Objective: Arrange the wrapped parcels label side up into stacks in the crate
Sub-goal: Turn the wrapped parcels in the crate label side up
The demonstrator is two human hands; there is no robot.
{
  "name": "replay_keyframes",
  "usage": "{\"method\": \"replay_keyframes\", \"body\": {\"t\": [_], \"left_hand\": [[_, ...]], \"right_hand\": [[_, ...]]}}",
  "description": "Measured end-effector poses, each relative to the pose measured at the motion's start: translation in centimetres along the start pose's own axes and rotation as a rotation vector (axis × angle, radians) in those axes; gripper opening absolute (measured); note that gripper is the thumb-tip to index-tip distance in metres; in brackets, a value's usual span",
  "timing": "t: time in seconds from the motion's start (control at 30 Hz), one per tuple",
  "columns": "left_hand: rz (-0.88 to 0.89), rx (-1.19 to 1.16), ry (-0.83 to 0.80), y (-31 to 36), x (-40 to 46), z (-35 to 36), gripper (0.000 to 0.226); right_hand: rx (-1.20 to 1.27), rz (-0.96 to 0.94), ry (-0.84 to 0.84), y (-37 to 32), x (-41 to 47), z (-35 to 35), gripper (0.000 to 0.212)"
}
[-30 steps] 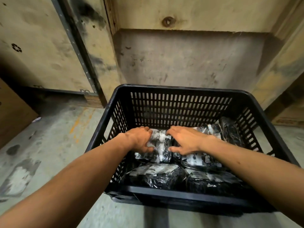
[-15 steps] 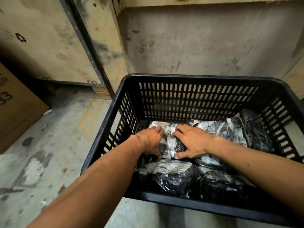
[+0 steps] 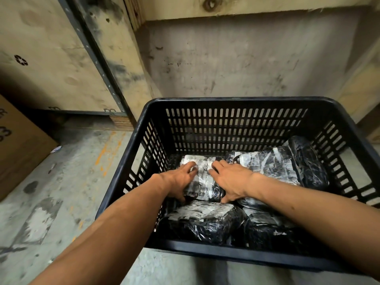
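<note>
A black slatted plastic crate (image 3: 230,100) stands on the floor and holds several black parcels in clear wrap. My left hand (image 3: 176,182) and my right hand (image 3: 230,181) grip the two sides of one parcel (image 3: 202,177) at the crate's back left, its white label facing up. To its right lies a labelled parcel (image 3: 271,163), and a dark parcel (image 3: 308,161) leans on edge against the right wall. Two more parcels fill the front: the front left parcel (image 3: 201,221) and the front right parcel (image 3: 267,229).
A brown cardboard box (image 3: 18,145) sits on the concrete floor (image 3: 61,192) at the left. Stained plywood panels (image 3: 51,58) and a grey wall (image 3: 246,58) close off the back, just behind the crate.
My hands have stayed on the same parcel and pushed it slightly farther back in the crate. My head has come closer to the crate.
</note>
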State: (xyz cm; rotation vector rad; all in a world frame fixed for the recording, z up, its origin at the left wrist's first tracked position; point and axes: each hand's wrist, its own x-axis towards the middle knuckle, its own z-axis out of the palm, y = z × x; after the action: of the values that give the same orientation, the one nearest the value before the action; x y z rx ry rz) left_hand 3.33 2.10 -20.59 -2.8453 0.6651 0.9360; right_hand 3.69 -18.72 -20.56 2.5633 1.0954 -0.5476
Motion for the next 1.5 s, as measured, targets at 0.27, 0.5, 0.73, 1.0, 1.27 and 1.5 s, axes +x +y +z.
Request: {"method": "replay_keyframes", "body": {"t": [0.27, 0.5, 0.73, 1.0, 1.27, 1.5], "left_hand": [[-0.097, -0.528, 0.163, -1.9, -1.2, -0.4, 0.094], [-0.177, -1.03, 0.174, -1.3, -2.8, -1.5, 0.08], [-0.141, -0.605, 0.364, -1.5, -3.6, -2.7, 0.052], [-0.283, -0.878, 0.757, -1.4, -3.8, -4.5, 0.006], [-0.278, -1.048, 0.851, -1.6, -2.9, -4.6, 0.007], [-0.186, -1.012, 0.69, -1.9, -1.7, -3.3, 0.083]], "right_hand": [[0.235, -0.071, 0.089, 1.6, -0.6, 0.8, 0.07], [0.282, -0.121, 0.193, 2.5, -0.4, 2.1, 0.065], [0.16, -0.224, 0.401, 2.7, -1.5, 1.8, 0.04], [0.339, -0.064, 0.576, 4.3, -0.7, 0.1, 0.039], [0.397, 0.076, 0.49, 4.9, 1.0, 0.7, 0.061], [0.836, 0.156, 0.576, 4.4, 1.5, -0.2, 0.055]]}}
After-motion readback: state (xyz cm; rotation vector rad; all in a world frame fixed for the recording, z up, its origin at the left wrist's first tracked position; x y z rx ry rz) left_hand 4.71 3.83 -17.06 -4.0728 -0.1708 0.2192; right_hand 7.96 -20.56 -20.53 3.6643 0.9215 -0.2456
